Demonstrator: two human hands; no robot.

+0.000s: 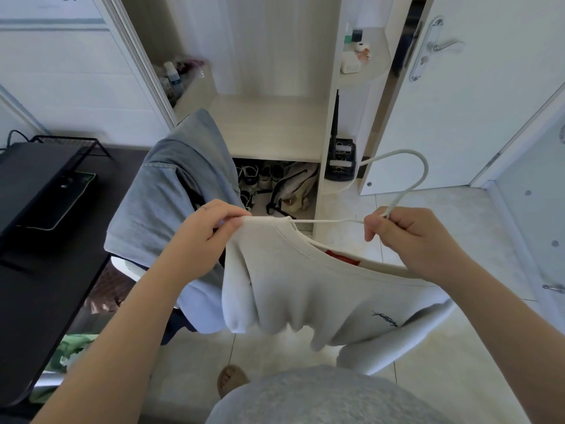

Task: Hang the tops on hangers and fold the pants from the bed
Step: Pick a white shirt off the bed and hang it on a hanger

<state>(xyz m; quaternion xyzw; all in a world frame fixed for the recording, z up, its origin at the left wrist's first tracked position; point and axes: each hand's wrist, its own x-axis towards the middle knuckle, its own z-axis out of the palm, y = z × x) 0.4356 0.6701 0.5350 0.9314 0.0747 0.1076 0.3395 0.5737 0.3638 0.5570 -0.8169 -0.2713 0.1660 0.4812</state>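
Home bedroom: open wardrobe, shoes beneath, desk, door.

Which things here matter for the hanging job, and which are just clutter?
In the job: top, hanger, left hand, right hand, wardrobe.
Lying about: blue shirt, shoes, bag, desk, door.

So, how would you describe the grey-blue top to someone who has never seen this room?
Find the open wardrobe straight ahead. Before its left side, beside the black desk, the grey-blue top hangs draped over what looks like a chair. Unlike the cream top, it is darker and nobody holds it.
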